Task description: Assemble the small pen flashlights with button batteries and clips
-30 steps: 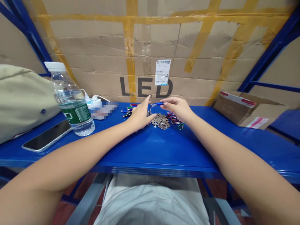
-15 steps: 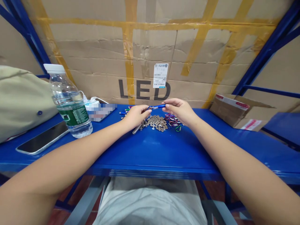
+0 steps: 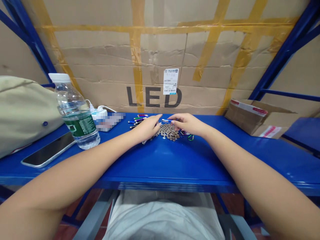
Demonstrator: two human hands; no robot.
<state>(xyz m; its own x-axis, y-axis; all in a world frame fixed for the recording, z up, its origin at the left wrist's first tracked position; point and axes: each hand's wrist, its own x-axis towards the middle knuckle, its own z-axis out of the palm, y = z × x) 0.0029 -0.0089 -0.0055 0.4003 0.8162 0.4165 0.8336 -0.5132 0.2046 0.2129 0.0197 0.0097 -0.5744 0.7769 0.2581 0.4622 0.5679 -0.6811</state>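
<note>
Between the thumb and fingers of my right hand (image 3: 186,124) is a slim blue metal tube (image 3: 166,120), which looks like a mini flashlight, its silver end pointing left. My left hand (image 3: 147,127) is just left of it, fingers stretched out and thumb apart, with nothing visible in it. Below and between the hands lies a pile of small round silver discs (image 3: 169,132) resembling button batteries. More coloured metal tubes (image 3: 136,121) lie behind my left hand. Coloured carabiner clips (image 3: 191,137) are partly covered by my right hand.
On the left of the blue table (image 3: 162,163) are a water bottle (image 3: 79,123), a phone (image 3: 48,150), a charger with white cables (image 3: 99,114) and a beige bag (image 3: 27,113). A small open carton (image 3: 250,116) sits right. A large cardboard box (image 3: 105,63) stands behind.
My left hand has come off the blue tube, its fingers straightening. My right hand has lowered and shifted slightly left with the tube, covering more of the clips.
</note>
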